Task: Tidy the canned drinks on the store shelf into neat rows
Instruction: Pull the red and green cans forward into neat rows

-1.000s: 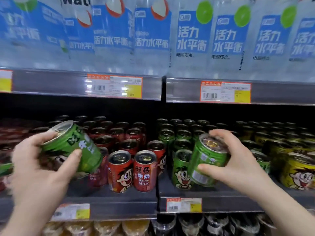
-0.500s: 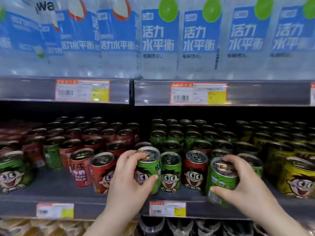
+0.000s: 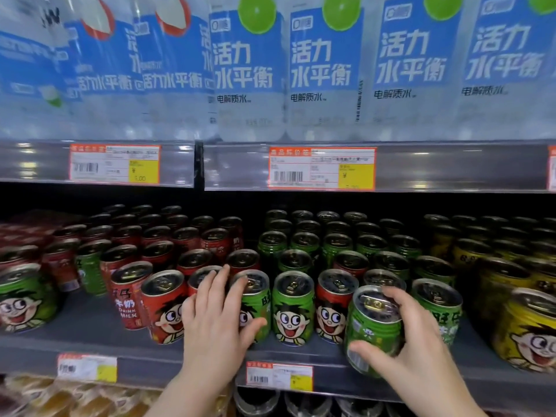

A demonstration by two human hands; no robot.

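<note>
Honestly this looks about halfway done to me. Further back on the shelf (image 3: pixel 90 335) the lines are pretty decent, red cans (image 3: pixel 216 242) on the left, green cans (image 3: pixel 304 242) in the middle, yellow cans (image 3: pixel 529 332) on the right, but the front is a jumble of mixed colours. The left hand (image 3: pixel 216 320) has its fingers curled over the top of a front-row green can (image 3: pixel 255 299) with the thumb across its front, and that one stands upright right where red meets green. The right hand (image 3: pixel 415 350) is wrapped round a tilted green can (image 3: pixel 374 323) at the shelf's front lip, just ahead of the row, and I can't tell if its base touches down. Left to sort, I'd say: a stray red can (image 3: pixel 334 305) sitting among the greens, a stray green can (image 3: pixel 90 266) stuck in the red block, a far-left green can (image 3: pixel 24 299) off on its own, and a leaning red can (image 3: pixel 129 296) that needs straightening.
</note>
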